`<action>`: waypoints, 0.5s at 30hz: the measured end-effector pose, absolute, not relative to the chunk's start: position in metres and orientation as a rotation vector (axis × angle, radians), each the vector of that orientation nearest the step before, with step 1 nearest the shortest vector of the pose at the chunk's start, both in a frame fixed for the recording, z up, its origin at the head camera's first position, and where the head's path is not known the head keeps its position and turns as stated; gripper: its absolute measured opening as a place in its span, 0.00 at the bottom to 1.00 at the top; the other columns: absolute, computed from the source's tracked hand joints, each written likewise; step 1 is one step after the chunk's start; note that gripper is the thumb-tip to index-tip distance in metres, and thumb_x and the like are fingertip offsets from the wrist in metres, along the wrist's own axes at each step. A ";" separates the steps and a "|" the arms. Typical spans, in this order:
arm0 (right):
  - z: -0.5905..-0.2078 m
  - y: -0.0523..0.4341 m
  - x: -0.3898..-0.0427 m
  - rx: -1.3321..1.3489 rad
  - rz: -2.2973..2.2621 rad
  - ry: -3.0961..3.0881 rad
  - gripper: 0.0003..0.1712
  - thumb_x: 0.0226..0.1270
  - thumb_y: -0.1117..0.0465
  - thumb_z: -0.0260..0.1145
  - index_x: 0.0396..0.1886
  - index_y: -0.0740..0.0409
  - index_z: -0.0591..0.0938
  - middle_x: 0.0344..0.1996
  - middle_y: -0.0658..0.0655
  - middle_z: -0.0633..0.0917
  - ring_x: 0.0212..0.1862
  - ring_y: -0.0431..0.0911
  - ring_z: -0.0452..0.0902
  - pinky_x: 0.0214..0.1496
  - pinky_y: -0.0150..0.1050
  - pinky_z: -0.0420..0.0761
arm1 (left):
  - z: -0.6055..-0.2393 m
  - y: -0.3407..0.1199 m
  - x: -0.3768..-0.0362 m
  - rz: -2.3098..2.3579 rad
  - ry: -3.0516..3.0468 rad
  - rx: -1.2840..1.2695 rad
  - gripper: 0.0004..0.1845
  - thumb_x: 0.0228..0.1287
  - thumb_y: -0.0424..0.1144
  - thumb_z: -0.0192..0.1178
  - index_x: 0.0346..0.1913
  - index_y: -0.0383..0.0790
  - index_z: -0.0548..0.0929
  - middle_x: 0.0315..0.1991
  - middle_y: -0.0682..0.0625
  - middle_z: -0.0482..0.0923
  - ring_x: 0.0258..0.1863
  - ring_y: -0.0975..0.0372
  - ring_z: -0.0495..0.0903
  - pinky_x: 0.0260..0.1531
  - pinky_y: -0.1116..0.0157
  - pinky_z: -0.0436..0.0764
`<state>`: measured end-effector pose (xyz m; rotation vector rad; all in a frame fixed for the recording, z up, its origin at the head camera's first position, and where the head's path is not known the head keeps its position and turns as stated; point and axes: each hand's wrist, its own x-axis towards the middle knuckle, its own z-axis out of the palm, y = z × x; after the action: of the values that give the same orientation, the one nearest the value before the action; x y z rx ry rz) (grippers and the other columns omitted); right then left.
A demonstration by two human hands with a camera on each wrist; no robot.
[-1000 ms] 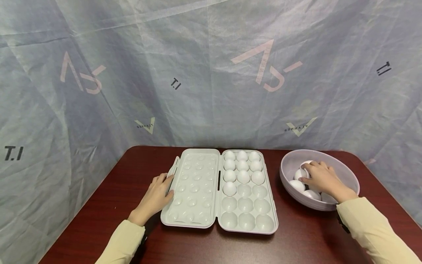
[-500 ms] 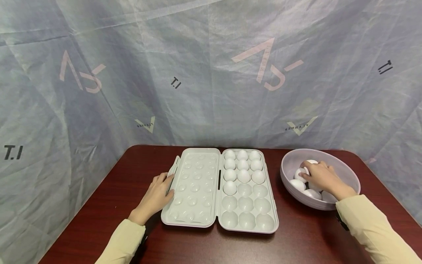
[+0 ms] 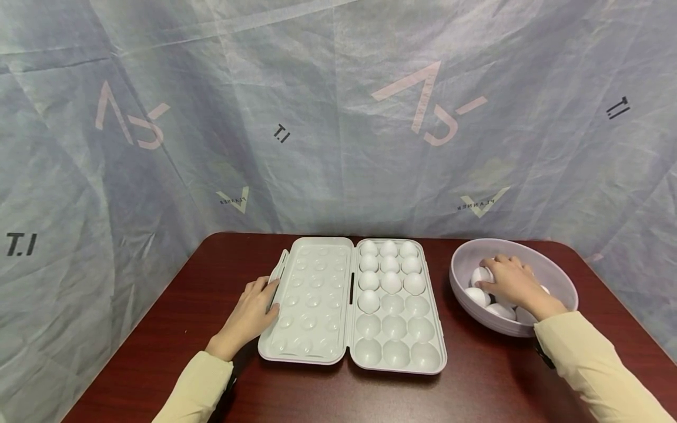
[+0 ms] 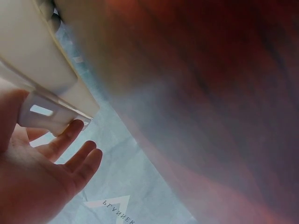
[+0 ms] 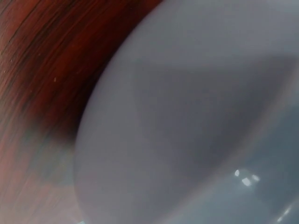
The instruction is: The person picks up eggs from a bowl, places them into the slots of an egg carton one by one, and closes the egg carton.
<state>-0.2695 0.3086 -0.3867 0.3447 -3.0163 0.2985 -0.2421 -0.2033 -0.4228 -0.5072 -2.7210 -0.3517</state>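
Observation:
An open pale egg tray [image 3: 394, 352] lies mid-table, its empty lid [image 3: 309, 305] folded out to the left. Several white eggs [image 3: 390, 265] fill the far cups of the base; the near cups are empty. My left hand [image 3: 252, 310] rests flat against the lid's left edge, and in the left wrist view its straight fingers [image 4: 70, 135] touch the latch tab [image 4: 44, 114]. My right hand [image 3: 505, 277] reaches into the grey bowl [image 3: 557, 276], with fingers and thumb curled round a white egg [image 3: 480, 274]. More eggs [image 3: 476, 295] lie beneath it.
The dark red table [image 3: 211, 276] ends at a wrinkled blue cloth backdrop [image 3: 338, 147] close behind the tray and bowl. The right wrist view shows only the bowl's outer wall [image 5: 187, 121] and a strip of table [image 5: 32, 56].
My right hand has shifted a little toward the bowl's far left, and its fingers have closed round an egg. The left hand and tray have not moved.

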 end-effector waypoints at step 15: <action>-0.386 0.309 -0.268 0.319 0.417 -2.929 0.24 0.48 0.53 0.69 0.41 0.60 0.73 0.40 0.66 0.80 0.42 0.64 0.67 0.39 0.56 0.61 | -0.422 -0.203 -0.242 -0.359 -2.723 -0.500 0.25 0.53 0.34 0.61 0.56 0.30 0.73 0.51 0.36 0.71 0.52 0.42 0.69 0.46 0.48 0.71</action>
<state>-0.2676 0.3092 -0.3861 0.3194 -2.9290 0.4166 -0.2421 -0.2033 -0.4221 -0.5004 -2.7226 -0.3587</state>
